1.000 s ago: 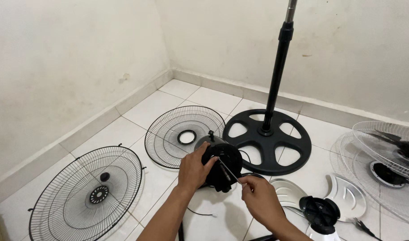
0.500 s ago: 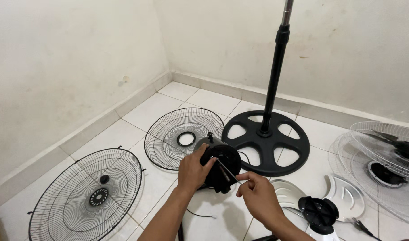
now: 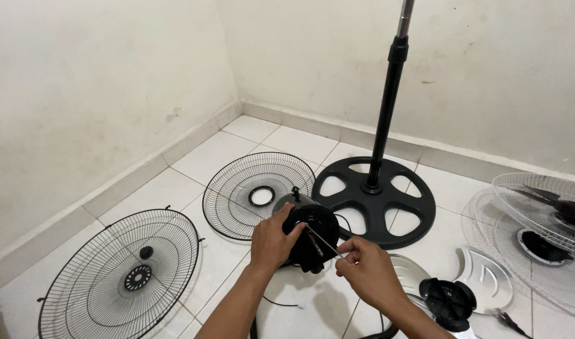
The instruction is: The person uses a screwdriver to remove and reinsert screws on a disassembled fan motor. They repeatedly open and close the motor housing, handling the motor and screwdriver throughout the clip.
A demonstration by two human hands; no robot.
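Right hand (image 3: 369, 269) shifted left; left hand (image 3: 271, 240) steadies motor housing (image 3: 309, 235).

We saw a black fan motor housing (image 3: 309, 235), glossy, with a thin silver shaft (image 3: 324, 242) against it. Far of it lay a black wire rear grille (image 3: 257, 194) of fine radial spokes with a pale ring at its centre. At the near left lay a black front grille (image 3: 121, 276), its spokes closer set round a black-and-white hub. The stand base (image 3: 375, 201) was matte black, its pole (image 3: 388, 103) black below and silver above. At the right stood a white wire fan (image 3: 542, 216) with dark blades; nearer lay silver-grey blades (image 3: 485, 279) and a black-and-white part (image 3: 450, 302). The floor tiles (image 3: 218, 150) were white with grey grout, the walls (image 3: 86, 88) cream.
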